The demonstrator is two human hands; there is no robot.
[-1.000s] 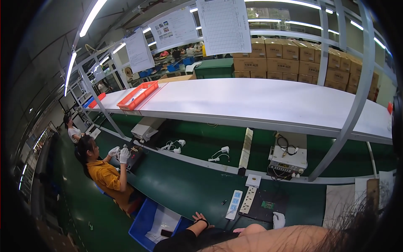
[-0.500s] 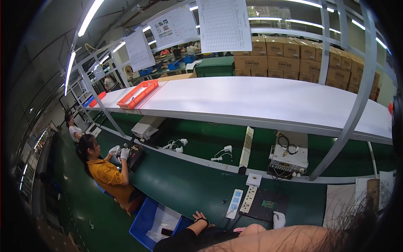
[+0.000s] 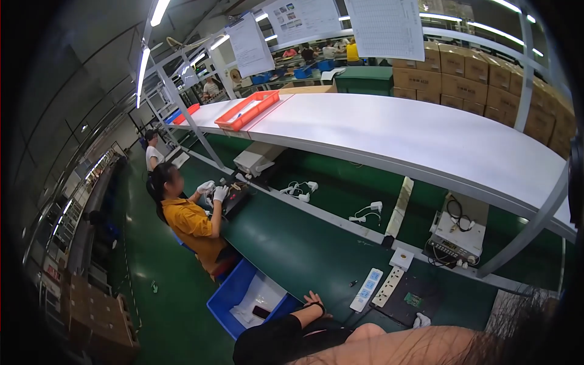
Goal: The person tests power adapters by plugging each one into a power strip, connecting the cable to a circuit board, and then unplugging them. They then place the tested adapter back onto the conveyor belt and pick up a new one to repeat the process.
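The left hand (image 3: 313, 300) lies on the near edge of the green workbench (image 3: 292, 249). Its fingers are loosely spread and flat on the surface, and it pinches and holds nothing. A dark band sits at the wrist and a black sleeve (image 3: 280, 337) runs back toward the lower edge. The right hand cannot be made out. Only a bare stretch of skin and some hair cross the bottom of the view.

Just right of the left hand, but not touching it, a long white keypad strip (image 3: 365, 291) lies slanted on the bench. A white power strip (image 3: 389, 285) lies beside it at the same angle. Right of those is a dark mat (image 3: 401, 307) with a small green circuit board (image 3: 414, 299) on it, and a small white object (image 3: 421, 320) sits at the mat's near edge. What that object is cannot be told. Left of the hand and below the bench edge stands a blue bin (image 3: 228, 301) holding white sheets and one small dark item.

Farther off on the right, a grey test box (image 3: 456, 237) with cables stands under the long white shelf (image 3: 395, 131). An orange tray (image 3: 246, 111) sits on the shelf's far left end. On the left a co-worker in a yellow shirt (image 3: 191, 225), wearing white gloves, works at the same bench, and stacked cardboard boxes (image 3: 474, 67) line the far side.

Judging by the idle hand and the board lying apart on its mat, no piece is being worked. The handling of the board and strips looks yet to be done.
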